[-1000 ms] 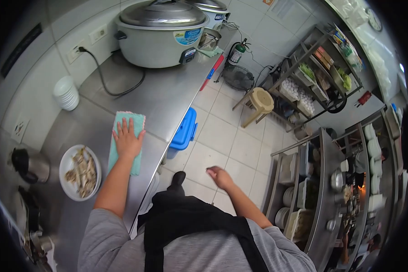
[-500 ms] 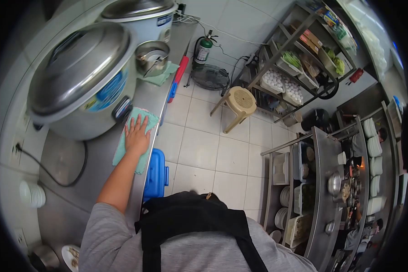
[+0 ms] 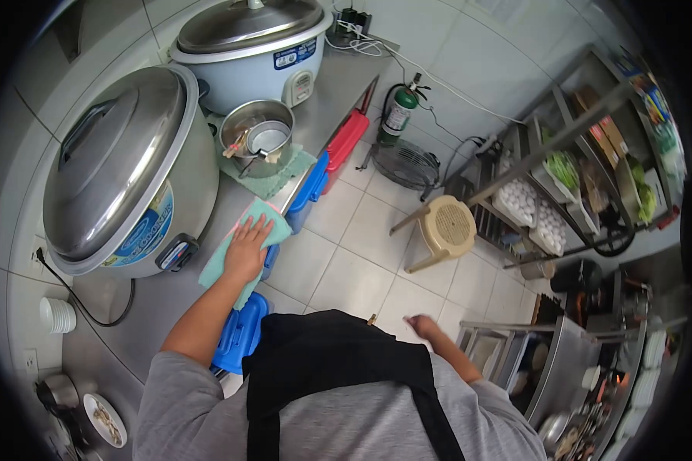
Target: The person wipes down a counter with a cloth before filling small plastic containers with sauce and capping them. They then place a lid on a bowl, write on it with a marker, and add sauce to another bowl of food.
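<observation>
My left hand (image 3: 247,250) lies flat with its fingers spread on a green cloth (image 3: 221,263), which rests on the steel counter (image 3: 178,301) near its edge. Left of the cloth stands a large rice cooker (image 3: 123,173) with a metal lid. Beyond the cloth, a metal pot (image 3: 257,129) with smaller items inside sits on a second green cloth (image 3: 296,165). My right hand (image 3: 420,326) hangs over the tiled floor at my right side, small and blurred; whether its fingers hold anything cannot be made out.
A second rice cooker (image 3: 254,61) stands farther back. Blue bins (image 3: 240,334) and a red-lidded bin (image 3: 347,146) are below the counter edge. A beige stool (image 3: 447,227), a fire extinguisher (image 3: 400,111) and a floor fan (image 3: 406,164) stand ahead. Shelves (image 3: 565,349) are at right.
My left hand and the cloth have moved away from the cooker front toward the pot and counter edge. My right hand has come into view. The whole view has turned.
</observation>
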Demonstrator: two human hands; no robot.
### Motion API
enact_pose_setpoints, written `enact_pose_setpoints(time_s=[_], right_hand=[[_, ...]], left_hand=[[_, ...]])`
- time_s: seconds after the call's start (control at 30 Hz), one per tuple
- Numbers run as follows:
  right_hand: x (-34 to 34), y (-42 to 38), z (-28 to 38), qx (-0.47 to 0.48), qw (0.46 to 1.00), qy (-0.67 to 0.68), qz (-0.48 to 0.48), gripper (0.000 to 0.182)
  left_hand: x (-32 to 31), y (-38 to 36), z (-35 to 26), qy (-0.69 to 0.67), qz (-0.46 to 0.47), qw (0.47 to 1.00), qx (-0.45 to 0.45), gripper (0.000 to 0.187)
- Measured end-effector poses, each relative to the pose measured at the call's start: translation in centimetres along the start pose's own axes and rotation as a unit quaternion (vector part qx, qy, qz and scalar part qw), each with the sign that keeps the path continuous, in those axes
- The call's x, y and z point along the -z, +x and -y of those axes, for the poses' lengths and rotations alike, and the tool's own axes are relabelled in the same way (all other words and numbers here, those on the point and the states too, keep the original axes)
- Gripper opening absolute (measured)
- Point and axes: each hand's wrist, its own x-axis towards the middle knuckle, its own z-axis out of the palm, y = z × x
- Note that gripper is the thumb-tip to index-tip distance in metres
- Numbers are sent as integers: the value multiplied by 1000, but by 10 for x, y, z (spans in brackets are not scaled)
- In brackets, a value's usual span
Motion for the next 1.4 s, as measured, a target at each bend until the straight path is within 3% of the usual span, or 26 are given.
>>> enact_pose_setpoints(time_s=[0.17, 0.27, 0.3, 0.4, 0.43, 0.47, 0.5, 0.53, 0.57, 0.6, 0.63, 0.67, 0.7, 0.73, 0.8, 0.83, 0.9, 0.93, 1.0, 1.03, 1.2, 1.33, 1.4], right_hand=[[137, 89, -7, -31, 991, 2, -132, 64], [152, 146, -6, 46, 984, 61, -160, 69], [151, 165, -5, 52, 992, 21, -112, 69], [152, 193, 13, 97, 991, -86, 15, 63], [119, 245, -52, 94, 992, -85, 17, 63], [79, 299, -68, 243, 955, -137, 103, 54], [125, 256, -92, 237, 956, -138, 101, 54], [159, 242, -52, 189, 975, -99, 62, 51], [213, 212, 44, 136, 989, -58, 28, 48], [260, 160, 96, 85, 996, -19, -6, 46], [251, 193, 67, 85, 994, 54, -46, 48], [246, 221, 46, 85, 984, 131, -87, 50], [277, 223, 52, 40, 989, 127, -64, 56], [294, 234, 47, 13, 996, 71, -60, 58], [305, 270, 15, 11, 998, 41, -35, 58], [307, 284, -2, 15, 998, 46, -33, 58], [315, 310, -27, 34, 999, 40, 9, 58], [331, 330, -30, 40, 998, 36, 12, 58], [373, 373, -28, 57, 998, 7, 15, 57], [394, 394, -27, 65, 998, -8, 19, 56], [490, 483, -6, 107, 991, -77, 30, 54], [562, 548, 42, 159, 980, -120, 17, 48], [596, 564, 86, 229, 972, 11, -47, 44]], left_hand=[[1, 23, -10, -112, -48, 992, -18, 61], [-6, 50, -25, -135, -39, 990, -32, 62], [-17, 63, -28, -133, -31, 989, -50, 61], [-48, 117, -61, -267, 104, 956, -61, 53], [-54, 138, -81, -337, 145, 930, -13, 46], [-63, 158, -92, -341, 150, 928, -16, 46], [-73, 186, -101, -460, 137, 877, 29, 43], [-80, 210, -109, -571, 123, 808, 74, 40], [-71, 229, -118, -635, 79, 763, 85, 37], [-56, 252, -123, -694, 33, 713, 100, 34], [-50, 275, -121, -716, -32, 696, 40, 39], [-33, 291, -115, -657, -21, 746, 111, 38], [12, 306, -121, -594, -62, 793, 118, 38], [21, 321, -115, -489, -176, 853, 42, 40], [39, 347, -111, -356, -299, 885, 13, 43], [37, 364, -110, -351, -297, 888, 11, 43], [31, 397, -110, -122, -181, 975, 34, 54], [7, 416, -107, -118, -183, 975, 41, 54], [-59, 458, -98, 4, -22, 984, 177, 73], [-58, 481, -103, 31, 13, 979, 199, 87], [-63, 601, -84, 38, -19, 967, 251, 94], [-60, 676, -72, 38, 6, 960, 279, 105], [-68, 698, -67, 45, 11, 973, 226, 102]])
